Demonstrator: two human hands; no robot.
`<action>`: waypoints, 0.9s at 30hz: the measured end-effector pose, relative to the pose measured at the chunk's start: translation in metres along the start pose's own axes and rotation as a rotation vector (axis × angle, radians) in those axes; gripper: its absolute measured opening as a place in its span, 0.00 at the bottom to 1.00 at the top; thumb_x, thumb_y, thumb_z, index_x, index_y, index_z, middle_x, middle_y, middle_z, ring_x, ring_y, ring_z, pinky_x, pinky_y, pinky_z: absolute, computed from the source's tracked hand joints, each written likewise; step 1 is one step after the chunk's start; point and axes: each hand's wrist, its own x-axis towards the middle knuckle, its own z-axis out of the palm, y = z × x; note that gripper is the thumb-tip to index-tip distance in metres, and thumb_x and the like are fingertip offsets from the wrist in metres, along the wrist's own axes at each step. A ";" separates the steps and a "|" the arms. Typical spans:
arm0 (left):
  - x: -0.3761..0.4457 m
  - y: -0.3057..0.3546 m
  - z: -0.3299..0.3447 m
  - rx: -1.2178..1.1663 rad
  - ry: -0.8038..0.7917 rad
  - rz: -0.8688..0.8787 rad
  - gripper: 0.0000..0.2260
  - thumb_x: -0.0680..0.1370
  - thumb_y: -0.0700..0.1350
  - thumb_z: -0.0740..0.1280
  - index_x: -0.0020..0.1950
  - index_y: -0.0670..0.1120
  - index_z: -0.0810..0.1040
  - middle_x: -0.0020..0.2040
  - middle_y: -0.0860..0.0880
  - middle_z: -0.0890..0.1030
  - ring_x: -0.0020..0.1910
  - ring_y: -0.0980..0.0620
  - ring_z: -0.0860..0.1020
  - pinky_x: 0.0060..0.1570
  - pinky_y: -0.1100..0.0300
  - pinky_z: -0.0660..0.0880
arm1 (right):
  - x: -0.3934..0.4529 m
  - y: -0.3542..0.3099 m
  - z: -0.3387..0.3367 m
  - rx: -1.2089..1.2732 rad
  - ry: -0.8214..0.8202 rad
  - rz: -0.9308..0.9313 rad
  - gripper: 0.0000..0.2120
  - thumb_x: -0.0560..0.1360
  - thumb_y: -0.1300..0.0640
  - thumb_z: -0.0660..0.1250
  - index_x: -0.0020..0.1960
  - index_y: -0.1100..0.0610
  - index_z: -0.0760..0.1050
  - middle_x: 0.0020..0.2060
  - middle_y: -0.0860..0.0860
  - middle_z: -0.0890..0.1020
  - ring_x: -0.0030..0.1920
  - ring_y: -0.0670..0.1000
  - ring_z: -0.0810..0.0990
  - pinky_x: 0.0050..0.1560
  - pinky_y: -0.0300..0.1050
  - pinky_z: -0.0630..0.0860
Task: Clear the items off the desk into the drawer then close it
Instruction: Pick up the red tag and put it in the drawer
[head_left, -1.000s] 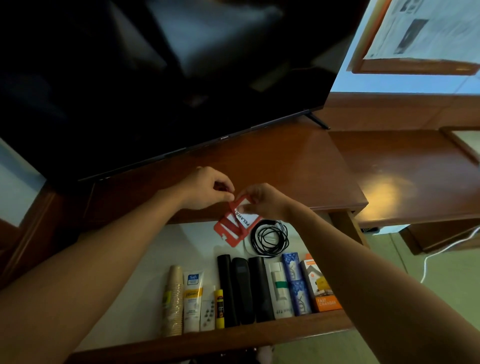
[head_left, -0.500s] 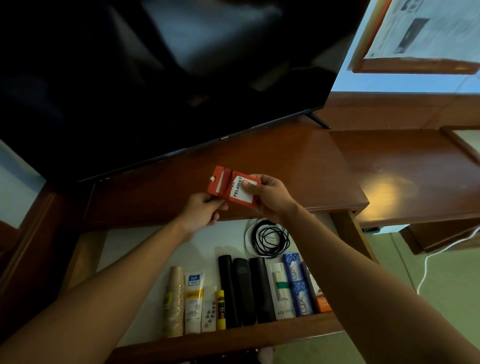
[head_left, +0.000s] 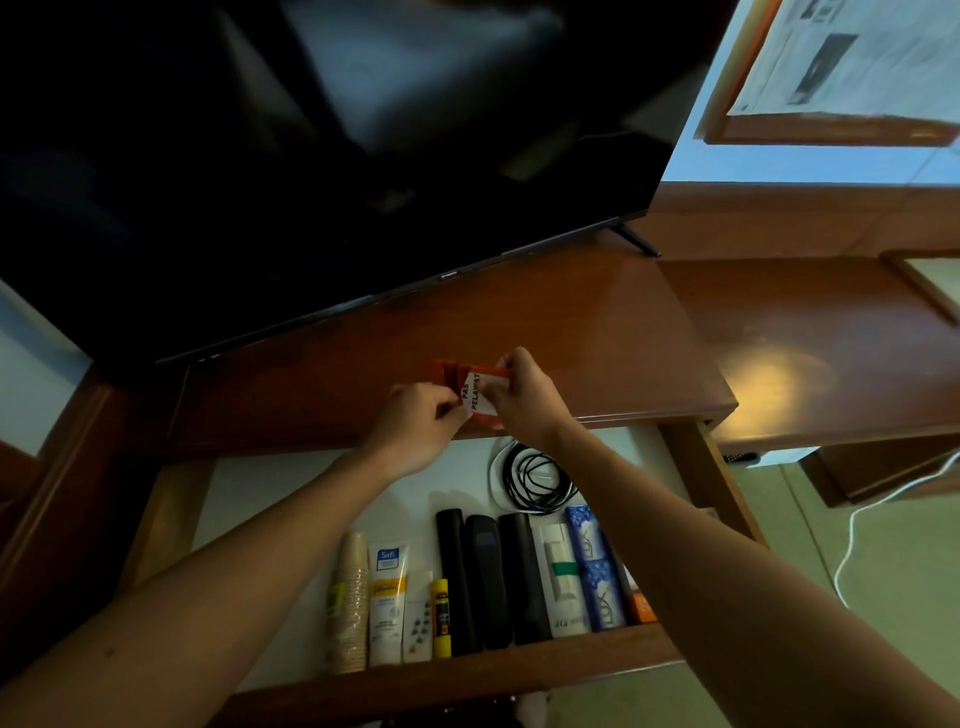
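Observation:
A red card holder (head_left: 475, 388) with a white label sits between both my hands, over the front edge of the wooden desk (head_left: 597, 343). My left hand (head_left: 423, 423) pinches its lower left edge. My right hand (head_left: 522, 392) grips its right side. Below them the drawer (head_left: 249, 499) stands open, with a white floor. Along its front lie a stack of paper cups (head_left: 347, 605), a cream tube (head_left: 387, 600), a yellow glue stick (head_left: 441, 616), three black cases (head_left: 488, 579) and soap boxes (head_left: 592, 566). A coiled black cable (head_left: 535, 475) rests behind them.
A large dark television (head_left: 311, 156) stands at the back of the desk on thin feet. A lower wooden counter (head_left: 831, 353) extends to the right. A white cord (head_left: 852, 525) trails on the green floor at the right.
The red card holder has gone from above the open drawer up to the desk edge, still held in both hands. It has turned so that its label faces me.

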 end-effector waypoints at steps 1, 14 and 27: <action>0.002 0.000 -0.001 0.034 0.008 0.028 0.07 0.81 0.48 0.67 0.50 0.47 0.83 0.42 0.51 0.83 0.38 0.49 0.81 0.40 0.50 0.80 | -0.001 0.000 -0.001 0.013 -0.037 0.011 0.06 0.82 0.60 0.63 0.54 0.54 0.66 0.52 0.56 0.80 0.46 0.56 0.85 0.42 0.50 0.85; 0.021 -0.013 -0.025 0.330 0.073 0.118 0.23 0.71 0.65 0.71 0.63 0.59 0.73 0.63 0.57 0.74 0.64 0.50 0.68 0.57 0.53 0.60 | -0.009 0.001 -0.011 0.277 -0.349 0.144 0.07 0.83 0.59 0.61 0.59 0.60 0.69 0.53 0.63 0.81 0.48 0.62 0.85 0.52 0.61 0.82; 0.010 -0.012 -0.018 0.253 -0.023 0.320 0.06 0.74 0.55 0.73 0.48 0.57 0.79 0.43 0.62 0.75 0.51 0.56 0.67 0.54 0.52 0.61 | 0.001 0.023 -0.015 0.466 -0.529 0.563 0.22 0.83 0.42 0.55 0.62 0.58 0.75 0.56 0.59 0.80 0.53 0.56 0.79 0.58 0.53 0.75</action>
